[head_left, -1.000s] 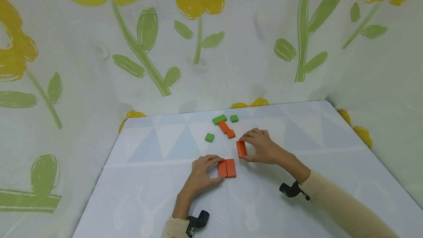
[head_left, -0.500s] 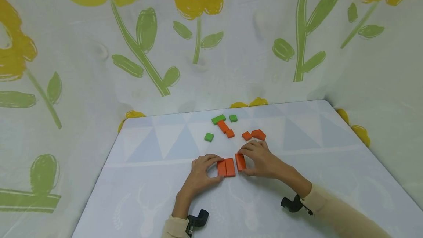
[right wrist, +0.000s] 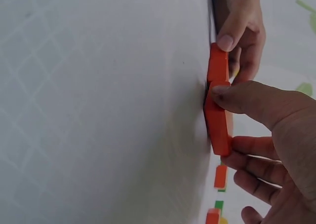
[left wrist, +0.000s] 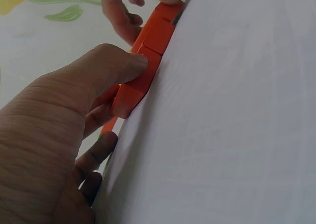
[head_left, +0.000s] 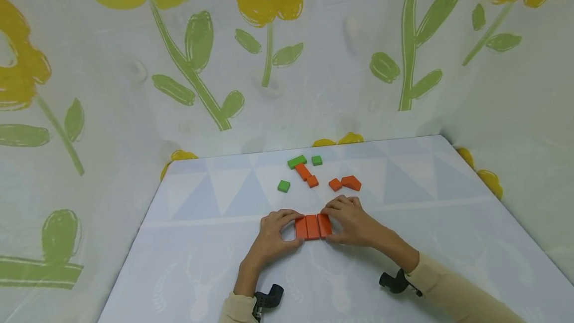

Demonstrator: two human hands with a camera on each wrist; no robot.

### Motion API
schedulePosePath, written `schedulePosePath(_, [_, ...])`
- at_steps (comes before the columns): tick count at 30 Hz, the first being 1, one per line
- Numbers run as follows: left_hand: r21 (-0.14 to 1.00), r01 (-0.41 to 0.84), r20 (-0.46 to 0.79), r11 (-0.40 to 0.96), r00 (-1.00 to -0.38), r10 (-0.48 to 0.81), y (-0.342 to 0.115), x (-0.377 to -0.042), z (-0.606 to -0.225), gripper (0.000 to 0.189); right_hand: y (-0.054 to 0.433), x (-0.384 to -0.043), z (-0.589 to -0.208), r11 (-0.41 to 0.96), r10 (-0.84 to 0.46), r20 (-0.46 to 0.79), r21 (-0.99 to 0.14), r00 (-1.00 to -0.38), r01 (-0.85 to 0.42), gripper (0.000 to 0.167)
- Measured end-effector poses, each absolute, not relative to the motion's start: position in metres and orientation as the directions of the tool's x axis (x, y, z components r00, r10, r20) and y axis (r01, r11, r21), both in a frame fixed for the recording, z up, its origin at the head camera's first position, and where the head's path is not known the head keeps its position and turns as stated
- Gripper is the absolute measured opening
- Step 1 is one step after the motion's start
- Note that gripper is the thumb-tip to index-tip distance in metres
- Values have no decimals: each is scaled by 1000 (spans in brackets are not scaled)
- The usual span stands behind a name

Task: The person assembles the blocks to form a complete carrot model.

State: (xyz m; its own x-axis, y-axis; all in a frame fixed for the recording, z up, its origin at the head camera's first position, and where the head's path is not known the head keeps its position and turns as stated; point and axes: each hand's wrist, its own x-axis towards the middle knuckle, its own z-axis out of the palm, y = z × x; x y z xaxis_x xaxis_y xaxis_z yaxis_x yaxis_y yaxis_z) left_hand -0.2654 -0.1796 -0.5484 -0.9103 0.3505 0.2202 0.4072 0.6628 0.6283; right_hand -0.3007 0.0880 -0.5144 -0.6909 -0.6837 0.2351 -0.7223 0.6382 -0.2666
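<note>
- Head view: three orange blocks lie side by side on the table [head_left: 202, 273], lengthwise away from the person, between the two hands.
- Done, as far as it shows: the left block [head_left: 301, 230] and middle block [head_left: 312, 227] form a neat pair with only a fine seam between them.
- Nearly done, I judge: the right block [head_left: 324, 226] is beside the middle one, but slightly askew, with a thin dark gap. Whether it rests flat on the table I cannot tell.
- The left hand [head_left: 272, 238] pinches the left block by its ends, thumb at the near end and fingers at the far end, spread just the block's length.
- The right hand [head_left: 352, 223] has the same kind of pinch on the right block, so neither has let go.
- Apparently left for later: seven loose blocks beyond the row. These are a long green block [head_left: 297, 162], two small green blocks [head_left: 317, 160], a long orange block [head_left: 303, 172], two small orange blocks [head_left: 312, 181] and an angled orange block [head_left: 351, 183].
- Nothing is stacked on the row, so the work looks to be at an early stage.
</note>
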Motion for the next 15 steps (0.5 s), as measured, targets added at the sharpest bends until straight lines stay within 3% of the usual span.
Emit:
schedulePosePath(7, [619,409,219,670,-910,353,-180,-265,-549,49,86,-302,-514,631,-697,205,-281,-687,-723,54])
schedulePosePath(15, [611,412,221,676,-909,355,-180,-266,-550,49,92,-318,-506,685,-622,214,-316,-753,-656,46])
